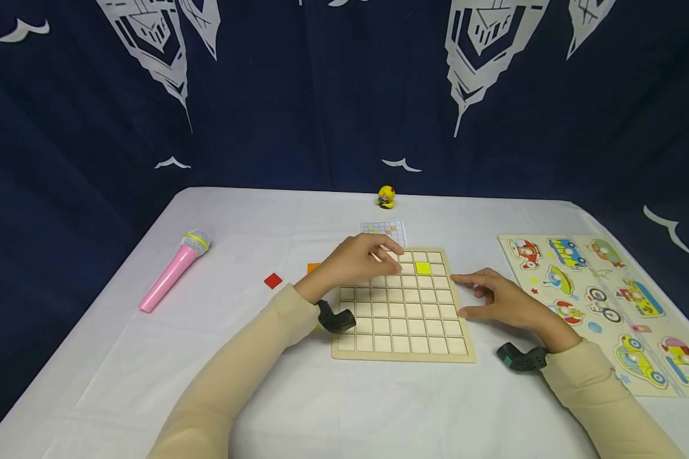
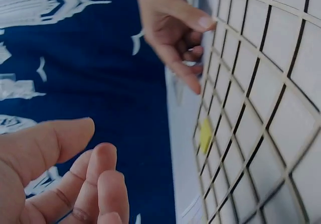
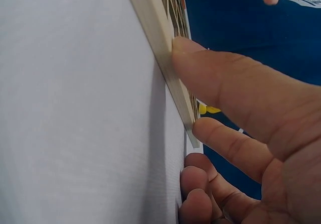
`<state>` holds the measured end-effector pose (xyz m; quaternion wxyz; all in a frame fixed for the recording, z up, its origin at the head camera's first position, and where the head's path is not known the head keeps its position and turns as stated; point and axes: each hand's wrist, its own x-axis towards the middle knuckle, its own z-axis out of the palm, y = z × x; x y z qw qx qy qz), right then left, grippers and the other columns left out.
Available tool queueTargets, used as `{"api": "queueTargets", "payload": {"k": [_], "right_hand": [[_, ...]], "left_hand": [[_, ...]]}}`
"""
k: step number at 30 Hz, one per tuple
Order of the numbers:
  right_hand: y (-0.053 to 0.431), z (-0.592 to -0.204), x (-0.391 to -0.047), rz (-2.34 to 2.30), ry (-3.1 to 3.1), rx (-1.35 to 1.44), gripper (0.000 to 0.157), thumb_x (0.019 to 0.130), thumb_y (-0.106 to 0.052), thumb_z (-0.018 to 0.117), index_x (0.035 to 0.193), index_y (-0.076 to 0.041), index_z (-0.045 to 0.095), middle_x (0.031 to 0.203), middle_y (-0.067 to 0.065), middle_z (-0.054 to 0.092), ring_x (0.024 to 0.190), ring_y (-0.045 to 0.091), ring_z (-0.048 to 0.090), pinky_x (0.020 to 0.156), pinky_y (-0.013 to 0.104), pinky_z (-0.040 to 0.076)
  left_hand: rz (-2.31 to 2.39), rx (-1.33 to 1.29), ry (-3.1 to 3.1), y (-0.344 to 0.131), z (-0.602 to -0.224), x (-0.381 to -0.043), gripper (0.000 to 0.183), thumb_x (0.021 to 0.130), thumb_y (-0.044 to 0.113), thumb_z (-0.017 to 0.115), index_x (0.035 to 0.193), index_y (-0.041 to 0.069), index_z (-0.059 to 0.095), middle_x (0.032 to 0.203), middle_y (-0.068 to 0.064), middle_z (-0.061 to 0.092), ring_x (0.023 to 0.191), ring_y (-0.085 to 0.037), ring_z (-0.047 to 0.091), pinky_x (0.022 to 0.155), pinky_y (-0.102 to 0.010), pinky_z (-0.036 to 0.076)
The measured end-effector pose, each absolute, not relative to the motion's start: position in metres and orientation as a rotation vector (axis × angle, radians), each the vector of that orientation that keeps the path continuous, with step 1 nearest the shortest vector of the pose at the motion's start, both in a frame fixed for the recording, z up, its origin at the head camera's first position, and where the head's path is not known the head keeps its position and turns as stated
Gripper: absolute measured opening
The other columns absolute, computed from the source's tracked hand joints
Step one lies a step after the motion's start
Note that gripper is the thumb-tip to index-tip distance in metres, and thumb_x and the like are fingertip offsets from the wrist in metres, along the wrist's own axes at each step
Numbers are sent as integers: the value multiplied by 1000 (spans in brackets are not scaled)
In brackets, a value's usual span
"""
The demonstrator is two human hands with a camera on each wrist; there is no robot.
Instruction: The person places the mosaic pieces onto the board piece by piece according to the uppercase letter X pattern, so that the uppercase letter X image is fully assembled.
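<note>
A square wooden grid board (image 1: 402,344) lies flat on the table, its cells pale. One cell near its far right corner carries a bright yellow square tile (image 1: 423,268). Over the board's far left part hovers my left hand (image 1: 356,258), fingers bent; in the left wrist view the thumb and fingers (image 2: 108,158) stand apart with nothing between them. My right hand (image 1: 502,301) is at the board's right side. Its thumb and index fingertip touch the wooden edge (image 3: 158,48) in the right wrist view, while the other fingers curl near the tabletop.
A red tile (image 1: 272,280) and a partly hidden orange tile (image 1: 312,268) lie left of the board. Behind it are a printed grid card (image 1: 387,228) and a small yellow figurine (image 1: 386,197). A pink microphone (image 1: 172,274) lies far left, a vehicle puzzle board (image 1: 559,319) right.
</note>
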<state>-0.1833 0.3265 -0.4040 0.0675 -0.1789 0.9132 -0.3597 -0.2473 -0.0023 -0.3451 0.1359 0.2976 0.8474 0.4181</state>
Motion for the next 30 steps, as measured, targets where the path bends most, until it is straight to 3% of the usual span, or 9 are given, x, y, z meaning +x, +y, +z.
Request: {"api": "queueTargets", "payload": {"k": [3,10,17,24,30], "right_hand": [[327,-404,-184,-1083,2752,-539,70,89,-8,89,148,10,57,107,9,52,88,17,44,71,25,41],[327,-404,-183,-1099,2745,-541,70,88,-7,89,148,10,57,107,9,52,87,17,44,70,26,41],[325,-403,-182,-1101,2745,-527,69,89,-10,89,148,8,59,107,10,52,87,16,44,71,26,41],[326,-404,-182,-1103,2754,-555,69,88,-10,89,147,9,59,106,9,52,86,16,44,70,26,41],[326,-403,-182,-1099,2753,-548,68,89,-10,89,147,9,59,106,7,52,86,14,44,71,26,41]], "left_hand": [[1297,850,2399,-17,-341,-244,35,97,16,79,131,11,75,105,1,80,95,-22,76,85,-29,55],[1398,916,2373,-51,-343,-242,32,99,14,77,130,8,74,102,-1,79,98,-16,71,95,-32,55],[1339,972,2366,-88,-344,-245,33,101,12,75,132,2,72,105,-3,76,97,-20,68,92,-32,54],[1254,989,2249,-126,-349,-247,33,102,3,70,133,-7,67,112,-21,77,98,-30,70,87,-29,55],[1129,1011,2141,-150,-356,-245,30,101,3,66,130,-8,68,119,-18,76,110,-30,69,93,-32,54]]}}
